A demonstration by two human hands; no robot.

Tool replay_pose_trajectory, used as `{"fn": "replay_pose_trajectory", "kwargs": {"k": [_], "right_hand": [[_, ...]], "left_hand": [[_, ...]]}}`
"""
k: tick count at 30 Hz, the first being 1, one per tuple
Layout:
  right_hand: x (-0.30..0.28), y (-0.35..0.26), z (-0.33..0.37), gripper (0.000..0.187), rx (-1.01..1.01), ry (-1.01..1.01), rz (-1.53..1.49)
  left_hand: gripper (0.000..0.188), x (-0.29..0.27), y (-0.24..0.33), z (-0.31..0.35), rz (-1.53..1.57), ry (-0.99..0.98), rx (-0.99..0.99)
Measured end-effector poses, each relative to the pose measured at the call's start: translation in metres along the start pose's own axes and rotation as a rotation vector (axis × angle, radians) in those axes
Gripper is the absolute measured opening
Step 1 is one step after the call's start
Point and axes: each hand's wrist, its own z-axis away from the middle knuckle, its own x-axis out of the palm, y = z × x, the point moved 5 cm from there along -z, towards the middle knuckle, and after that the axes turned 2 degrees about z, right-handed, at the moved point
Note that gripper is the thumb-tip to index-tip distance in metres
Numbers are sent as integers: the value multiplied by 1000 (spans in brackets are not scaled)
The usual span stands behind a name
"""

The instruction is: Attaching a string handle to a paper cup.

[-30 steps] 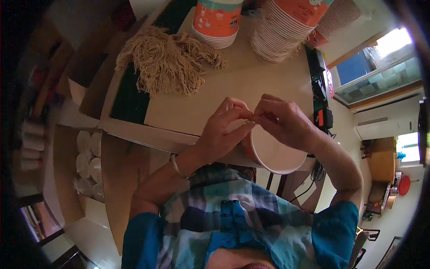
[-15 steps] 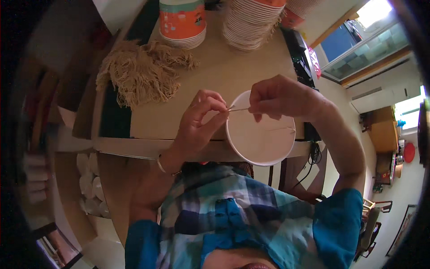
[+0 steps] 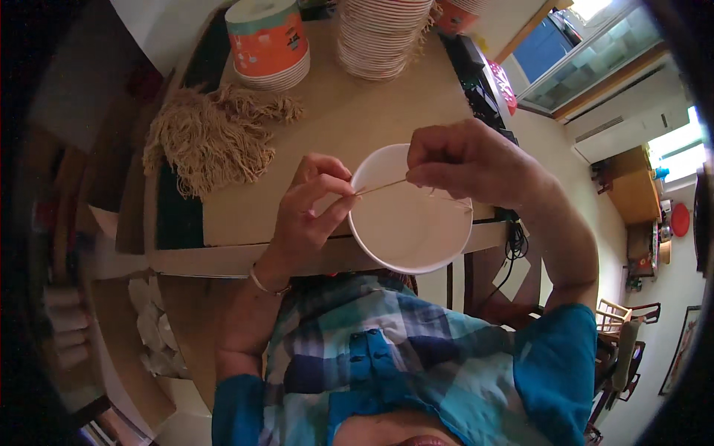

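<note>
A white paper tub (image 3: pixel 409 241) stands mouth up at the table's front edge, and I look down into it. At its left rim my left hand (image 3: pixel 311 197) pinches a thin tan string (image 3: pixel 381 187) between thumb and finger. My right hand (image 3: pixel 470 160), above the tub's far right rim, pinches the same string further along. Between the two hands the string runs taut over the tub's mouth. Another bit of string (image 3: pixel 452 198) reaches the rim on the right side. Whether the string passes through the tub's wall at my left hand is hidden by the fingers.
A tangled heap of tan strings (image 3: pixel 212 141) lies on the table (image 3: pixel 342 111) to the left. Behind it stands a stack of orange printed tubs (image 3: pixel 268 48); a tall stack of white-rimmed tubs (image 3: pixel 379 37) is beside it. A black cable (image 3: pixel 515 241) hangs at the right edge.
My hands have drawn apart, so a longer stretch of string shows between them. The whole view has shifted, with the tub and left hand further left in the picture.
</note>
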Motion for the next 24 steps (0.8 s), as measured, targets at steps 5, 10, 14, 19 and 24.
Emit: {"fn": "replay_pose_trajectory", "kwargs": {"k": [5,10,14,19,24], "right_hand": [[-13,-4,8,13,-7,78,24],[-27,-5,9,13,17,59,115],[-39,-2,8,11,-32,28,55],[-56,19,-6,8,28,268,62],[-60,70,-37,11,35,351,95]], "left_hand": [[12,-2,-6,2,-7,16,0],[12,1,-11,5,27,12,1],[12,-1,-9,5,-22,15,-7],[12,7,2,-1,-55,68,-39],[11,13,9,-6,-213,140,-60]]}}
